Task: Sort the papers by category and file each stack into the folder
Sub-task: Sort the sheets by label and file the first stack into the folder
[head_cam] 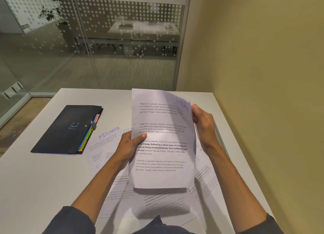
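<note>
Sheet marked HR (163,139) held up at frame centre, above loose papers (108,146) on table (35,181). Left hand (128,146) pinches left edge, thumb on front. Right hand (203,123) grips upper right edge. Likely light, floppy, tears easily; two-edge hold suits. Folder (68,128) closed, frame left.

Both forearms are bare from the hands up to near the elbows. The left sleeve (75,219), lower left of the frame, is dark blue-grey cloth, pushed up and creased. The right sleeve (273,225), lower right, matches it. No rings or watch show.
</note>
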Motion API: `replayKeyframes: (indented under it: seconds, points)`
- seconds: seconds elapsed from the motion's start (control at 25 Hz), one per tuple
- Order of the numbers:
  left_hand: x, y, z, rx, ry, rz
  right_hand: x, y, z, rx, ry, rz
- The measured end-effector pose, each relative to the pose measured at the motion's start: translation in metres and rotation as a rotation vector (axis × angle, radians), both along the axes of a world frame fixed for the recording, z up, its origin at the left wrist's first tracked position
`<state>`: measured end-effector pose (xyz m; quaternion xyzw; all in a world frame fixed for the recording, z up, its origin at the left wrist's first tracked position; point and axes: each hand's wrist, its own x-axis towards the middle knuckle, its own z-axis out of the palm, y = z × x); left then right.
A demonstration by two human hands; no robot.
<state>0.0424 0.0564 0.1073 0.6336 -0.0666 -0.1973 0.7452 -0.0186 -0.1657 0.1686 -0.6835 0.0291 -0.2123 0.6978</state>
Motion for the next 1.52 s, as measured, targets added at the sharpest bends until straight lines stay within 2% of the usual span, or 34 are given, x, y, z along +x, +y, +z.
replayKeyframes:
  seconds: [0.12, 0.24, 0.36, 0.48, 0.84, 1.0, 1.16, 1.4, 1.52]
  points:
    - [0.001, 0.001, 0.000, 0.001, 0.007, 0.007, -0.003, -0.002, -0.010, 0.139, 0.126, 0.124]
    - [0.003, 0.003, -0.002, 0.014, -0.015, 0.009, 0.003, -0.005, -0.031, 0.054, 0.300, -0.006]
    - [0.002, 0.007, -0.011, 0.117, -0.081, -0.024, 0.004, -0.008, -0.055, 0.011, 0.399, -0.059]
    - [0.002, 0.010, -0.030, 0.179, -0.072, -0.002, 0.000, -0.001, -0.073, 0.045, 0.418, -0.053]
    - [0.000, 0.015, -0.070, 0.185, 0.080, 0.036, -0.007, 0.016, -0.116, 0.046, 0.446, -0.065]
    - [-0.007, 0.016, -0.085, 0.193, 0.150, 0.067, -0.009, 0.019, -0.134, -0.085, 0.532, -0.019]
    - [-0.003, 0.016, -0.081, 0.211, 0.129, 0.089, -0.012, 0.021, -0.137, -0.175, 0.549, 0.006]
    - [0.016, 0.015, -0.050, 0.060, 0.236, 0.106, -0.007, 0.024, -0.123, -0.028, 0.472, -0.026]
    - [0.016, 0.018, -0.035, 0.001, 0.276, 0.042, -0.001, 0.022, -0.114, 0.072, 0.474, -0.054]
